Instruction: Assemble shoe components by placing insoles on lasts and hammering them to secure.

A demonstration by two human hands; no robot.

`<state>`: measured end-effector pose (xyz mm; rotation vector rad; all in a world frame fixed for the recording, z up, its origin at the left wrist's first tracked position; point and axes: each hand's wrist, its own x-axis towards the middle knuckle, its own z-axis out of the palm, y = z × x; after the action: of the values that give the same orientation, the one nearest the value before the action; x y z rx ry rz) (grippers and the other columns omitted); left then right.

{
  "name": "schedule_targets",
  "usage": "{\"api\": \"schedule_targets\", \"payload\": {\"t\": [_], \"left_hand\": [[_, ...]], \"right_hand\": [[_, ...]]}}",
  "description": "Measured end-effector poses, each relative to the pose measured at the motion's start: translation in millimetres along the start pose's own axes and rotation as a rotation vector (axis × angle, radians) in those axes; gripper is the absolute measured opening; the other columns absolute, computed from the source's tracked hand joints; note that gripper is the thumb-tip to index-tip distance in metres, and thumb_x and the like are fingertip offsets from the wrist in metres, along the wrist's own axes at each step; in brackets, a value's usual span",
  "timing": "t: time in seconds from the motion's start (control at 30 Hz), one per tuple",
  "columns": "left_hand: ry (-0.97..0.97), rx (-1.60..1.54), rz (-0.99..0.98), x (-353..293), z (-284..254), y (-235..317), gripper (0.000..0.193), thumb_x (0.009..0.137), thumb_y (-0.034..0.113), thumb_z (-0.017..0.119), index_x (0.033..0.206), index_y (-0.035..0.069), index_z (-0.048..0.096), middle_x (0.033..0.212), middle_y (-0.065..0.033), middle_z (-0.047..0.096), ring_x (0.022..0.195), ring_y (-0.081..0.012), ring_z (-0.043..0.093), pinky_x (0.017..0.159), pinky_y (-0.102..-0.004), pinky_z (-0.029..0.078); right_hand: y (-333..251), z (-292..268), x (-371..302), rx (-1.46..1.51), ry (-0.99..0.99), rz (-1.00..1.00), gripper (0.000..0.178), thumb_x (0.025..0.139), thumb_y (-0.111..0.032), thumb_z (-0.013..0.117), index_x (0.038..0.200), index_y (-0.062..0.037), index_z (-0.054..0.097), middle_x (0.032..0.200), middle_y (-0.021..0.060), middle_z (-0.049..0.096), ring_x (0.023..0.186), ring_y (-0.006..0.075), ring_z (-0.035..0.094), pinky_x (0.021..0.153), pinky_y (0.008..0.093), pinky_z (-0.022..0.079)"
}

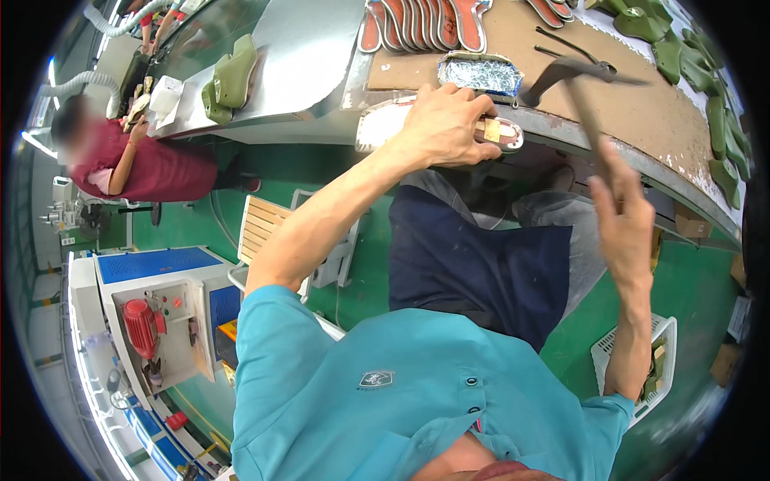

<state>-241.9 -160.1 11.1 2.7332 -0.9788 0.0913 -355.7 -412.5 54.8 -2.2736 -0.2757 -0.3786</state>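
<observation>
At the near edge of the workbench, my left hand (449,120) is closed over a shoe last with a pale insole (378,130) on its upturned face. My fingers wrap its far side and the thumb lies along the near side, hiding its middle. My right hand (622,204) grips the wooden handle of a hammer (584,112), raised to the right of the last. The hammer's dark head, smeared by motion, hangs over the bench, apart from the last. Just beyond my left hand sits an oblong tray (446,78) of small shiny metal tacks.
Dark-handled pincers (565,38) lie behind the hammer. Reddish-brown insoles (409,28) are stacked at the back. Green shoe lasts (682,60) line the right side, and more green lasts (233,76) stand at left. A person in maroon (152,168) works at far left. A white basket (662,377) stands at lower right.
</observation>
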Motion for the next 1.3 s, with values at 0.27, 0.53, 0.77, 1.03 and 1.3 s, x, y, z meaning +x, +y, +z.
{"api": "schedule_targets", "payload": {"t": [0.27,0.53,0.77,1.03,1.3], "left_hand": [[0.004,0.024,0.008,3,-1,5,0.054,0.070,0.053,0.071,0.108,0.015,0.062,0.098,-0.0083,0.063,0.098,-0.0270,0.057,0.084,-0.0421,0.041],[-0.023,0.006,-0.012,2,-3,3,0.053,0.071,0.052,0.072,0.107,0.014,0.062,0.098,-0.0085,0.064,0.099,-0.0269,0.057,0.084,-0.0415,0.041],[-0.010,0.001,0.035,-1,-1,2,0.054,0.071,0.053,0.071,0.107,0.014,0.062,0.099,-0.0084,0.064,0.098,-0.0272,0.058,0.084,-0.0417,0.041],[-0.026,0.032,0.033,3,-3,2,0.057,0.071,0.054,0.071,0.109,0.013,0.062,0.099,-0.0087,0.063,0.099,-0.0266,0.057,0.084,-0.0415,0.041],[-0.028,0.013,0.029,5,-4,0,0.057,0.071,0.053,0.071,0.110,0.011,0.061,0.100,-0.0086,0.064,0.100,-0.0258,0.058,0.085,-0.0399,0.041]], "right_hand": [[14,4,-23,-0.358,0.269,-0.259,0.044,0.090,0.000,0.059,0.131,-0.0095,0.051,0.112,0.0125,0.066,0.090,0.0211,0.067,0.077,0.0293,0.051],[0,-23,-22,0.279,0.331,0.154,0.045,0.096,-0.005,0.052,0.139,-0.0093,0.039,0.101,0.0128,0.063,0.067,0.0066,0.057,0.053,0.0185,0.045],[6,27,-23,0.052,-0.061,0.042,0.047,0.089,0.000,0.059,0.132,-0.0127,0.049,0.123,0.0156,0.061,0.103,0.0324,0.065,0.083,0.0359,0.050],[-7,-3,-29,0.443,0.261,0.408,0.048,0.094,-0.004,0.056,0.139,-0.0050,0.039,0.130,0.0104,0.054,0.104,0.0141,0.058,0.084,0.0263,0.049],[11,28,-33,0.045,0.006,0.067,0.044,0.093,-0.005,0.057,0.135,-0.0070,0.044,0.126,0.0120,0.057,0.090,0.0161,0.060,0.074,0.0273,0.049]]}}
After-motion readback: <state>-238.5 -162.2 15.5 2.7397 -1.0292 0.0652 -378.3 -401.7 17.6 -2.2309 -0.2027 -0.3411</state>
